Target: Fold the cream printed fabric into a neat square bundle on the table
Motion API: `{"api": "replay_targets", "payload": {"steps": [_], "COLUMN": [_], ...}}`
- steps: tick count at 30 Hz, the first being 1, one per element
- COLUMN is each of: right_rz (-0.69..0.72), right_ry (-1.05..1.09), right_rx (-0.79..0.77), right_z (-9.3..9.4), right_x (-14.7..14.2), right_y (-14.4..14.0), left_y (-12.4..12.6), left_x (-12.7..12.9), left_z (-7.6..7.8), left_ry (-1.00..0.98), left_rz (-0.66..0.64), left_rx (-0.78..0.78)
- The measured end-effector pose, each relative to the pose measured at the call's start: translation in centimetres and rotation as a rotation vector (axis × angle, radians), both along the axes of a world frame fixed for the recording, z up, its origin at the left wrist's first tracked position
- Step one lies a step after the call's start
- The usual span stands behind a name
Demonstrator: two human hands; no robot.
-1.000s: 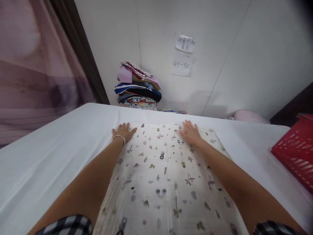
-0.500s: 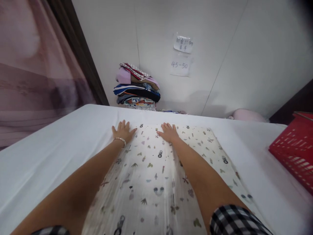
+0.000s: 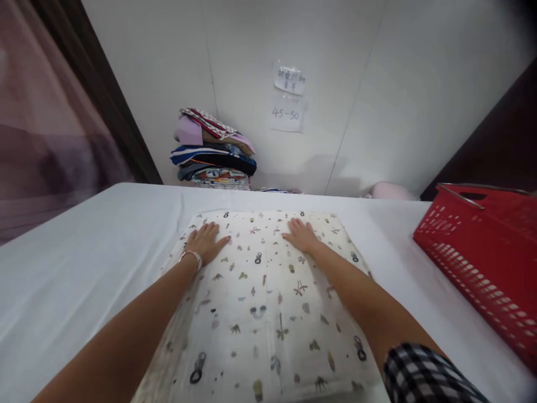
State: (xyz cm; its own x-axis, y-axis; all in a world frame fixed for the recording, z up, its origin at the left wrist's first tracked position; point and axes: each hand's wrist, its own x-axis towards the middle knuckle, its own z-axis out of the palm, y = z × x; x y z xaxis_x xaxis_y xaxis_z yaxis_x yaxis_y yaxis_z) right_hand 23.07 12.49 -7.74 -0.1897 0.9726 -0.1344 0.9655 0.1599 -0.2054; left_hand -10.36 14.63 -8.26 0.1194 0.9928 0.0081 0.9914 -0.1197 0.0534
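Observation:
A white cloth (image 3: pixel 260 302) printed with small plants, starfish and sunglasses lies spread over the white-covered table (image 3: pixel 75 268). My left hand (image 3: pixel 205 243), a bracelet at its wrist, rests flat on the cloth near its far left corner, fingers spread. Farther right, my right hand (image 3: pixel 301 234) presses flat on the same cloth near its far edge, also with fingers apart. Neither hand grips anything. The cloth's near edge runs toward the bottom of the view, between my forearms.
A red perforated basket (image 3: pixel 482 257) with a metal handle stands on the table at the right. Beyond the table's far edge rises a stack of folded clothes (image 3: pixel 216 151) against the wall. A pink rounded item (image 3: pixel 392 191) shows behind the table. Curtains (image 3: pixel 54 140) hang at the left.
My right hand has slid to the right over the cloth and slightly nearer. My left hand has moved nearer me. The cloth looks flatter, and the view has turned right, showing more of the basket.

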Motion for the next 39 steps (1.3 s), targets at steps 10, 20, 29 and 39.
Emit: {"api": "replay_targets", "payload": {"steps": [10, 20, 29, 39], "right_rz": [-0.308, -0.383, -0.394, 0.124], "right_ry": [-0.067, -0.047, -0.028, 0.059], "right_rx": [0.074, 0.129, 0.191, 0.493], "right_z": [-1.6, -2.8, -3.8, -2.2], "right_x": [12.7, 13.6, 14.9, 7.4], "right_y": [-19.8, -28.8, -32.7, -34.4], "left_y": [-5.5, -20.4, -23.7, -32.4], "left_x": [0.7, -5.6, -9.4, -4.0], "left_z": [0.6, 0.5, 1.7, 0.8], "left_ry": [-0.012, -0.041, -0.216, -0.191], "left_rz": [0.021, -0.067, 0.027, -0.081], "left_rx": [-0.058, 0.016, -0.104, 0.394]}}
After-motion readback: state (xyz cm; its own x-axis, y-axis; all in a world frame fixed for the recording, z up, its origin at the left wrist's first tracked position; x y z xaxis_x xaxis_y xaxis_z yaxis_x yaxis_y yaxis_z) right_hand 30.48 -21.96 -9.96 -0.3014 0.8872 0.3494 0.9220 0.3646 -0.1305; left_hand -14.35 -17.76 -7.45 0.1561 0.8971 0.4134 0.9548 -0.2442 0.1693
